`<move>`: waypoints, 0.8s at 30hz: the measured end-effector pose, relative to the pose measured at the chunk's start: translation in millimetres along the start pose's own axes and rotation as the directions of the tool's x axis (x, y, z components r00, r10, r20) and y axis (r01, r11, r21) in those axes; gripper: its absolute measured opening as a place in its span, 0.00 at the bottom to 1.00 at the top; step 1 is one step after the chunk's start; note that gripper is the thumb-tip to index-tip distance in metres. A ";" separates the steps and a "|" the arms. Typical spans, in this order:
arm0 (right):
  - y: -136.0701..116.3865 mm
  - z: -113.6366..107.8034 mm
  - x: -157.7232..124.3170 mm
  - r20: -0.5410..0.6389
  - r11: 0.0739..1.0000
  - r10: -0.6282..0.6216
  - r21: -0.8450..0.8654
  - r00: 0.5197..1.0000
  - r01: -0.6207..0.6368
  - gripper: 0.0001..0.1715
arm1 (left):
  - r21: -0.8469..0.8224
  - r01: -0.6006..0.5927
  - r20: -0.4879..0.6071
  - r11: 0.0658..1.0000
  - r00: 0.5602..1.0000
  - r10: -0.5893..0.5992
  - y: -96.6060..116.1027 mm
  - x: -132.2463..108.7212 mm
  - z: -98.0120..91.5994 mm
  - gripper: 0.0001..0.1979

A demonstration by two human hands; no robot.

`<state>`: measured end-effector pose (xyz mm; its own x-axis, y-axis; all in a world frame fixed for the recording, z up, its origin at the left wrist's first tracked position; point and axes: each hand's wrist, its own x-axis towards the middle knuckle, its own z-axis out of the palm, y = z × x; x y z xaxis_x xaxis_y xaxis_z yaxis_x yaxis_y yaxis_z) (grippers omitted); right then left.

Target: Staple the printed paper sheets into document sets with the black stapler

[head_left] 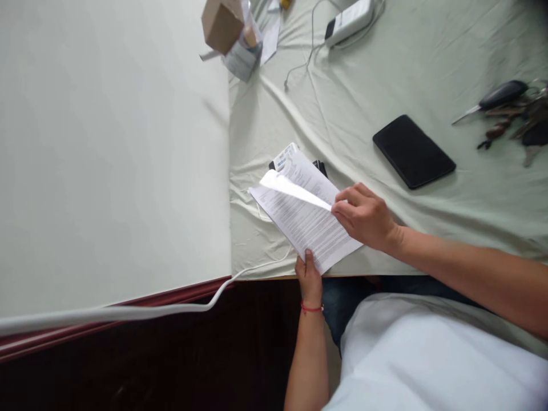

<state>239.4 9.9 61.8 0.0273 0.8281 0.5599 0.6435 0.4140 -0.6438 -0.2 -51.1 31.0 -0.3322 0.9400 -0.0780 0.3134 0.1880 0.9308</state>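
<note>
A stack of printed sheets (pixel 308 231) is tilted above the front edge of the cloth-covered table. My left hand (pixel 309 277) grips its near corner, thumb on top and the other fingers hidden beneath. Pinched between the thumb and fingers of my right hand (pixel 363 216) is the edge of a top page (pixel 295 190), lifted and curled over so its white underside shows. Partly covered by the papers, a white device with a label (pixel 285 158) and a small black object (pixel 319 168) lie on the cloth.
A black smartphone (pixel 414 151) lies right of the papers, with a bunch of keys (pixel 509 108) farther right. At the back are a white power bank (pixel 349 23) with a cable and a small cardboard box (pixel 222 24). A white cord (pixel 171 310) crosses the front edge at left.
</note>
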 end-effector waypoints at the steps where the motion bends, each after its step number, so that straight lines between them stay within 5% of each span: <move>1: -2.3 0.2 -2.1 0.001 0.995 -0.067 0.074 0.998 0.066 0.15 | -0.008 0.013 0.000 1.000 1.000 -0.013 0.6 -0.5 0.6 0.33; 5: -12.6 5.3 -13.1 -0.012 0.860 -0.299 0.429 0.954 0.275 0.09 | -0.017 0.042 0.017 0.999 0.999 -0.042 1.2 -1.1 1.7 0.33; 10: -17.8 12.3 -15.9 0.030 0.729 -0.366 0.630 0.930 0.267 0.07 | 0.033 0.007 0.020 0.999 1.000 -0.007 -1.6 0.6 0.5 0.32; 13: -6.0 3.5 -1.0 0.000 0.842 -0.172 0.519 0.985 0.147 0.08 | 0.043 -0.002 0.009 0.999 1.000 0.002 -3.4 1.6 -0.4 0.32; 17: 27.3 -34.7 25.0 -0.048 0.983 0.178 0.043 0.983 -0.176 0.16 | 0.046 -0.046 -0.004 0.998 0.999 0.046 -5.4 2.4 -0.6 0.31; 21: 55.1 -72.9 28.6 -0.169 0.766 0.519 -0.344 0.838 -0.543 0.47 | 0.015 -0.084 0.003 0.996 0.996 0.084 -10.4 3.1 1.3 0.28; 24: 63.1 -77.3 19.9 -0.108 0.653 0.626 -0.470 0.772 -0.594 0.57 | 0.004 -0.096 -0.004 0.995 0.995 0.096 -14.5 3.8 2.4 0.27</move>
<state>339.7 23.3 72.6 0.5064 0.8581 0.0857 0.7631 -0.3996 -0.5079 -3.9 -49.6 16.3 -0.3040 0.9526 0.0128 0.3477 0.0984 0.9324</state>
